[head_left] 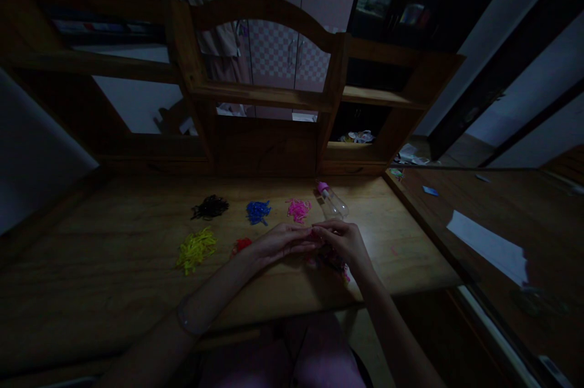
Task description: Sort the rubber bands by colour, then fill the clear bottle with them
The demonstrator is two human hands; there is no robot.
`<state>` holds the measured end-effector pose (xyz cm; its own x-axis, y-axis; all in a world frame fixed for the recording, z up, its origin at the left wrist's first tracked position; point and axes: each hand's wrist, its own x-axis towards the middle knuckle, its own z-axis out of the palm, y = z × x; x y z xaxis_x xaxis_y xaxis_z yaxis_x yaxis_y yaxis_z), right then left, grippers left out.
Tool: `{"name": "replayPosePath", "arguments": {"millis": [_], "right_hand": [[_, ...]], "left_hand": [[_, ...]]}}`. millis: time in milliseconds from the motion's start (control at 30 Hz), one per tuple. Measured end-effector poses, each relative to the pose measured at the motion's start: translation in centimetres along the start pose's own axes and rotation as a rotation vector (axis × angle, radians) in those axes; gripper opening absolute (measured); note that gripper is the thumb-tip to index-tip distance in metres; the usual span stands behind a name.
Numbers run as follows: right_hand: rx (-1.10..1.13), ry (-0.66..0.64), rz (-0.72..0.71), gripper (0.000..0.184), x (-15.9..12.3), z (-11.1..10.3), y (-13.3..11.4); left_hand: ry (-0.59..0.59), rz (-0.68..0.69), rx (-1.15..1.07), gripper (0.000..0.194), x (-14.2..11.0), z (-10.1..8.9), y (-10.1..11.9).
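My left hand [285,239] reaches across the desk, and its fingertips meet those of my right hand [340,236]. Both hands are closed in a pinch at the tips. A reddish spot shows between them, too small and dark to name. Under my right hand lies a mixed heap of thin strips [340,269], partly hidden. My left forearm partly covers a red pile of strips [241,245]. Further off are a yellow pile [196,250], a black pile [210,208], a blue pile [258,211] and a pink pile [298,210].
Just beyond my right hand, a clear bottle with a pink cap [332,200] lies on the wooden desk [137,218]. A wooden shelf unit [264,96] closes off the back. On the side table at right are white paper [488,247] and a small blue packet [430,191].
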<state>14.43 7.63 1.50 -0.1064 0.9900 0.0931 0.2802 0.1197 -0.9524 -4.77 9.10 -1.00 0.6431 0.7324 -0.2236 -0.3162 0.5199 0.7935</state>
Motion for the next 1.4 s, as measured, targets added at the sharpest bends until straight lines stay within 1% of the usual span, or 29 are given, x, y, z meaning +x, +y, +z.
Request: {"name": "replayPosePath", "arguments": {"millis": [67, 167, 233, 367, 433, 533, 633, 767, 933, 1067, 1233, 1300, 1400], "right_hand": [[-0.021, 0.004, -0.017, 0.026, 0.1, 0.1, -0.1], [-0.049, 0.008, -0.045, 0.028, -0.1, 0.2, -0.2], [-0.076, 0.059, -0.077, 0.029, -0.5, 0.2, -0.4], [-0.103, 0.213, -0.109, 0.027, -2.0, 0.4, -0.8], [-0.121, 0.236, -0.105, 0.025, -2.9, 0.6, -0.9], [-0.176, 0.213, -0.114, 0.023, -3.8, 1.3, -1.2], [-0.249, 0.236, -0.146, 0.018, -4.1, 2.1, -1.4], [-0.296, 0.254, -0.175, 0.016, -3.9, 3.2, -1.6], [-0.294, 0.225, -0.149, 0.019, -3.6, 3.8, -1.4], [-0.291, 0.217, -0.138, 0.02, -2.9, 4.1, -1.0], [-0.207, 0.189, -0.133, 0.017, -1.6, 5.4, -1.0], [-0.144, 0.17, -0.132, 0.017, -1.1, 6.0, -1.3], [0.011, 0.143, -0.1, 0.02, -0.4, 7.0, -1.7]], "left_hand": [[-0.016, -0.011, 0.008, 0.031, 0.2, -0.2, -0.1], [0.001, -0.003, -0.002, 0.029, 0.5, -0.5, -0.4], [0.024, 0.008, -0.01, 0.026, 0.6, -0.7, -0.5], [0.049, 0.015, -0.04, 0.025, 0.5, -0.6, -0.4], [0.059, 0.018, -0.068, 0.025, 0.4, -0.5, -0.3], [0.073, 0.029, -0.122, 0.022, 0.3, -0.4, -0.2], [0.086, 0.051, -0.188, 0.018, 0.3, -0.5, -0.3], [0.138, 0.086, -0.262, 0.02, 0.4, -0.8, -0.3], [0.212, 0.12, -0.281, 0.021, 0.9, -1.4, -0.3], [0.247, 0.171, -0.304, 0.021, 1.2, -1.3, 0.0], [0.268, 0.255, -0.463, 0.014, 1.3, -1.3, 0.4], [0.264, 0.26, -0.493, 0.011, 1.2, -1.5, 0.5], [0.253, 0.243, -0.49, 0.016, 0.9, -1.6, 0.7]]}}
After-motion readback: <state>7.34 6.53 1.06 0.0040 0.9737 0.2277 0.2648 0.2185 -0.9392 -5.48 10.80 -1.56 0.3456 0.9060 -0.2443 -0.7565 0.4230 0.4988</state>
